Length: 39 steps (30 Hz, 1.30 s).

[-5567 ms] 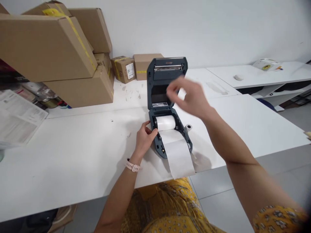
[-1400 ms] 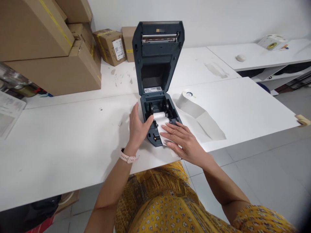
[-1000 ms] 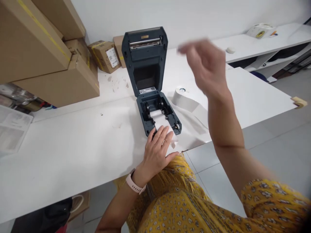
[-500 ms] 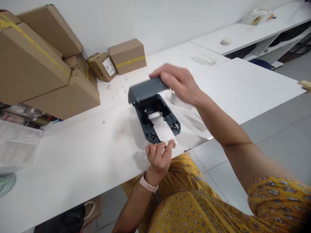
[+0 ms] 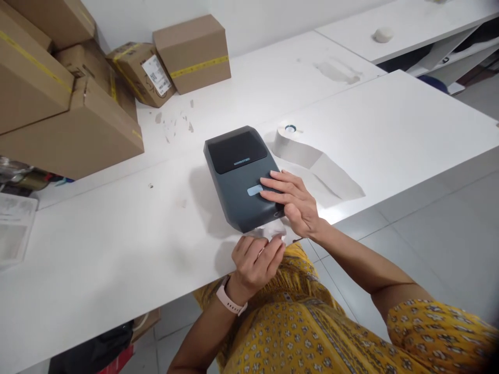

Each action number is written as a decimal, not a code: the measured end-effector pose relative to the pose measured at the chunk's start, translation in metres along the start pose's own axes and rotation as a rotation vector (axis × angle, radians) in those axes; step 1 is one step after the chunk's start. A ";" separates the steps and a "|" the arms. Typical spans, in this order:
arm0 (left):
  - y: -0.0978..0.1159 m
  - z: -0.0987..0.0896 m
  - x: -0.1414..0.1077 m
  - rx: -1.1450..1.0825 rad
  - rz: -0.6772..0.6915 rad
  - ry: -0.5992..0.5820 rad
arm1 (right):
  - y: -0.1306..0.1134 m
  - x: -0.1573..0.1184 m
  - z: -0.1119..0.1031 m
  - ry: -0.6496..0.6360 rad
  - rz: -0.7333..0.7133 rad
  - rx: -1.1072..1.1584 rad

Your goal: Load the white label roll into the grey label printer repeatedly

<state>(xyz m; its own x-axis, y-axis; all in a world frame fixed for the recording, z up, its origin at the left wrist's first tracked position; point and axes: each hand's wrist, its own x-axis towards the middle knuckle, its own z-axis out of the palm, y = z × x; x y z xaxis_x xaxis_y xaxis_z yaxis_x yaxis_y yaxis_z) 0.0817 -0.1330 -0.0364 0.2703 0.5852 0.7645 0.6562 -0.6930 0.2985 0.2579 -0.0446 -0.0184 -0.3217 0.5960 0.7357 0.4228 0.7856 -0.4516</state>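
Note:
A dark blue-grey label printer [image 5: 237,192] lies on the white table with its lid down. The lid has a black glossy panel and a light blue button. My right hand [image 5: 294,200] rests on the lid near its front right corner, fingers spread and touching the surface by the button. At the printer's front edge, my left hand [image 5: 257,259] pinches the white label paper [image 5: 275,228] that comes out there. The inside of the printer is hidden under the lid.
A partly unrolled roll of white paper [image 5: 298,148] lies right of the printer. Cardboard boxes [image 5: 191,54] are stacked at the back left. A clear plastic container [image 5: 17,223] sits at the left edge. A small white round object [image 5: 383,35] lies at the back right.
My right hand has swung the printer's lid down from open to shut and now lies on top of it. My left hand keeps its pinch on the paper at the front.

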 end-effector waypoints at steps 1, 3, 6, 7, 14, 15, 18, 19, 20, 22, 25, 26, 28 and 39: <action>0.000 -0.002 0.000 -0.021 -0.042 0.051 | -0.001 0.000 0.001 0.013 0.009 0.016; -0.003 -0.006 0.004 -0.071 -0.224 0.193 | -0.001 -0.001 0.004 0.030 0.036 0.021; -0.010 -0.007 0.015 -0.209 -0.637 0.233 | 0.003 -0.006 0.008 0.054 0.090 -0.015; -0.012 -0.006 0.019 -0.264 -0.748 0.176 | 0.004 -0.009 0.010 0.056 0.114 -0.034; -0.025 -0.002 0.027 -0.450 -0.948 -0.010 | 0.014 -0.026 0.022 0.008 0.234 -0.125; -0.028 -0.003 0.027 -0.453 -0.937 0.009 | 0.014 -0.027 0.023 0.023 0.224 -0.124; -0.035 -0.005 0.024 -0.489 -0.914 0.028 | 0.013 -0.024 0.025 0.073 0.189 -0.112; -0.036 -0.006 0.021 -0.497 -0.916 0.020 | 0.012 -0.021 0.024 0.080 0.185 -0.108; -0.034 -0.008 0.018 -0.491 -0.921 0.019 | 0.011 -0.018 0.022 0.077 0.192 -0.102; -0.026 -0.012 0.006 -0.433 -0.949 0.082 | 0.008 -0.012 0.016 0.040 0.227 -0.072; -0.003 -0.016 -0.011 -0.436 -1.074 0.194 | 0.001 -0.005 0.008 0.023 0.266 0.049; 0.005 -0.016 -0.013 -0.555 -1.150 0.115 | -0.001 -0.003 0.007 0.047 0.267 0.092; 0.016 -0.014 -0.009 -0.942 -1.278 -0.172 | -0.006 -0.001 0.008 0.098 0.274 0.130; 0.018 0.017 0.036 -1.197 -1.404 -0.222 | -0.011 0.003 0.015 0.174 0.198 0.172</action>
<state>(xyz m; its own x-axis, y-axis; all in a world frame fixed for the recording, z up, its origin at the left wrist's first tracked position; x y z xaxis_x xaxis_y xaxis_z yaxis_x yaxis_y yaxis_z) 0.1154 -0.1175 -0.0129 0.1775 0.8907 -0.4185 -0.3054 0.4541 0.8370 0.2396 -0.0486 -0.0188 -0.0914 0.7145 0.6936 0.3084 0.6826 -0.6625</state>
